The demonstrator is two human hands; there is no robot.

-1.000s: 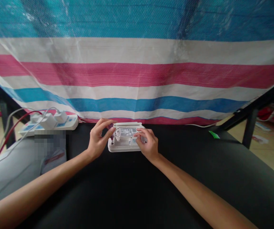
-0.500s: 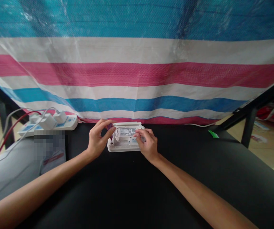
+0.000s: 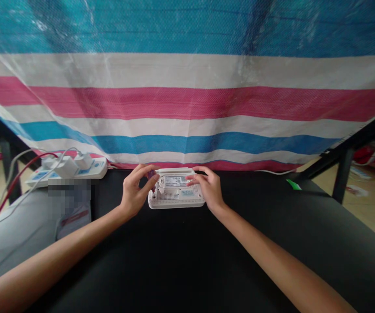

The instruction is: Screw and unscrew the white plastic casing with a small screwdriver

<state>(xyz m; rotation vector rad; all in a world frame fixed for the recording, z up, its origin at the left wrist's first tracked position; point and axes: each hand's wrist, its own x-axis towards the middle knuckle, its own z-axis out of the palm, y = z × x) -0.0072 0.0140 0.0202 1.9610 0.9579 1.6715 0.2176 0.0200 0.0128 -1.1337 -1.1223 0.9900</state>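
Observation:
A white plastic device [image 3: 195, 201] lies on the black table, its vented, labelled face up, with a small raised white part near its left end. Over its left end, my left hand [image 3: 135, 189] pinches a small dark purple tool [image 3: 151, 174] between thumb and fingers. The tool's lower end is close to the device's left side; its exact kind is hard to make out. My right hand [image 3: 209, 188] is at the device's right end, fingers apart, with fingertips over the label and the far right edge. I cannot tell whether they touch it.
A white power strip [image 3: 99, 168] with plugs and cables stands at the left, near a grey item [image 3: 74, 217], partly blurred out. A small green packet [image 3: 293, 184] lies at the right. A striped sheet [image 3: 187, 104] hangs behind the black table [image 3: 187, 261].
My right hand has moved slightly right and its fingers have spread, uncovering more of the device's right end. My left hand keeps its pinch on the purple tool.

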